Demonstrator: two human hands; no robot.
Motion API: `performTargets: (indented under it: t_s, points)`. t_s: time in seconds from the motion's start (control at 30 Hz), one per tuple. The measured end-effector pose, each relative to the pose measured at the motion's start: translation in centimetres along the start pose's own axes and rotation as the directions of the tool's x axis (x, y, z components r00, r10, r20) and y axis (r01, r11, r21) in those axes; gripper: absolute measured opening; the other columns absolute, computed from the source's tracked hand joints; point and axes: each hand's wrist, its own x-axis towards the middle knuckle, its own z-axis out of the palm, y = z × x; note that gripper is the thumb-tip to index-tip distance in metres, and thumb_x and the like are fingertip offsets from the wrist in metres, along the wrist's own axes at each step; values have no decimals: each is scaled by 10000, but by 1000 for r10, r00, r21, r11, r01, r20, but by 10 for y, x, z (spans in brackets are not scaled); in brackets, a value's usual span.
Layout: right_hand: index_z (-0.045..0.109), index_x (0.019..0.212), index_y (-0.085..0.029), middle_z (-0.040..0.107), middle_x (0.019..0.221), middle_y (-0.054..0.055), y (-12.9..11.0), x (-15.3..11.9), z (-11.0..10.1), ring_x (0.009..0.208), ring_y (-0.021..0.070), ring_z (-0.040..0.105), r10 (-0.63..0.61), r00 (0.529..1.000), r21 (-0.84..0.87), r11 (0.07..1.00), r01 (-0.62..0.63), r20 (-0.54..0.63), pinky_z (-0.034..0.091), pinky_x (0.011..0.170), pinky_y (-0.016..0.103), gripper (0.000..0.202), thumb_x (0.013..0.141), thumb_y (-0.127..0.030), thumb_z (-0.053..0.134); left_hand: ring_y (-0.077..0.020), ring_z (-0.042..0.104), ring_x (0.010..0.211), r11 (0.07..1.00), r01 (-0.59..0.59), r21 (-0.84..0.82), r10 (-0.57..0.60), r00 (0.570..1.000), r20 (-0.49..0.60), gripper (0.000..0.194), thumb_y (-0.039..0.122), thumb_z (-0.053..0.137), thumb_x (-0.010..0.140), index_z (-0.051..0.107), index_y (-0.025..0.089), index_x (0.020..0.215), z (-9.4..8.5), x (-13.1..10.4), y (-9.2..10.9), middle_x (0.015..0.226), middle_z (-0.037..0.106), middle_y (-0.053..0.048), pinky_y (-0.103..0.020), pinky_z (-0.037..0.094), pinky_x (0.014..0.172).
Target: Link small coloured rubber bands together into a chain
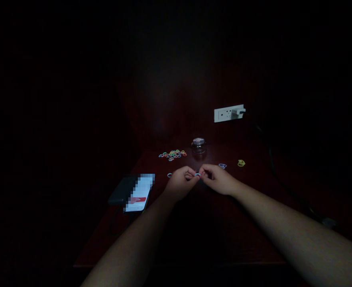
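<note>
My left hand and my right hand meet over a dark red-brown table, fingertips pinched together on a small light-blue rubber band. A pile of several small coloured rubber bands lies just beyond my left hand. A blue band and a yellow band lie apart beyond my right hand. Another small blue band lies left of my left hand.
A small clear glass jar stands behind the bands. A lit phone rests on a dark flat object at the left. A white wall socket holds a plug with a dark cable running down right. The room is very dark.
</note>
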Motion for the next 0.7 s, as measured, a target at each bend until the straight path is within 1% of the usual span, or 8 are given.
performTargets:
  t_s: [0.13,0.27,0.47,0.7]
  points:
    - [542,747,-154,504,638,-15,1,1,0,576,97,447,-5,999,-16,1000,4,-32,355,537,210,63,763,-199,501,-108,582,670,997,-18,-73,20,999,28,194,293,631,732,596,122,817,0,0,-1,745,638,-45,-205,443,594]
    - [531,730,-157,513,636,-11,0,1,-1,578,99,462,-5,998,-32,999,3,-61,360,532,209,69,765,-211,508,-98,574,641,997,-5,-79,7,1000,24,188,292,623,734,596,121,807,0,2,-3,724,630,-39,-193,432,572]
    - [519,720,-161,525,634,-9,-3,0,-1,569,97,468,-13,998,-67,998,9,-65,356,520,207,105,782,-244,508,-85,550,587,998,12,-65,-11,1000,18,155,264,614,729,567,130,790,0,2,-3,669,605,-13,-176,398,524]
    - [500,721,-167,528,625,-14,-6,-1,0,549,92,462,-17,999,-69,997,14,-42,348,507,204,94,778,-240,513,-84,544,593,997,6,-71,-5,1000,17,139,251,604,731,551,133,780,0,1,-1,673,595,-9,-175,395,527]
